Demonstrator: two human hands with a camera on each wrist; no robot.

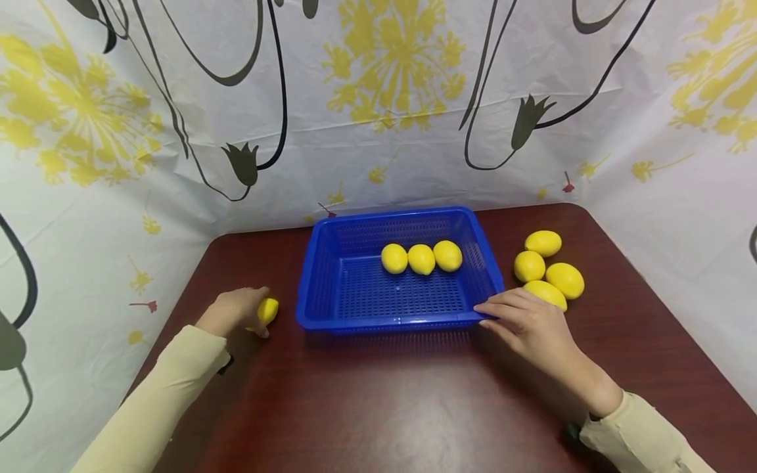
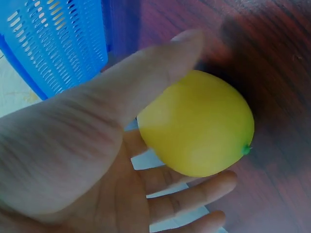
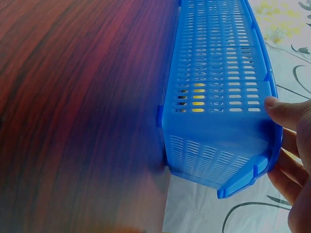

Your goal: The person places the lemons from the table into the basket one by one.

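Lemon [image 1: 269, 311] in the left hand [image 1: 232, 313], blue basket [image 1: 367, 325] held at its corner by the right hand [image 1: 529, 323]

Head view: The lemon lies at the left side of a dark red-brown table [image 1: 367, 401], just beside the basket and apart from it. The left hand reaches over it, thumb nearest the viewer and fingers at its far side. At the basket's near right corner, the right hand pinches the rim. Inside the basket stand three lemons [image 1: 422, 260] in a row, right of the middle. Four lemons [image 1: 529, 267] cluster on the table to its right (the nearest partly hidden by the right hand). Patterned cloth [image 1: 378, 167] hangs behind.

Left wrist view: The lemon, its green tip pointing away from the palm, sits between thumb and fingers, which grasp it; the thumb crosses one edge, and the index finger passes behind. Whether it is lifted cannot be told.

Right wrist view: The thumb presses the outside of the basket's rim and the other fingers curl round the opposite side, gripping it. Yellow shows through several slots in the perforated wall.
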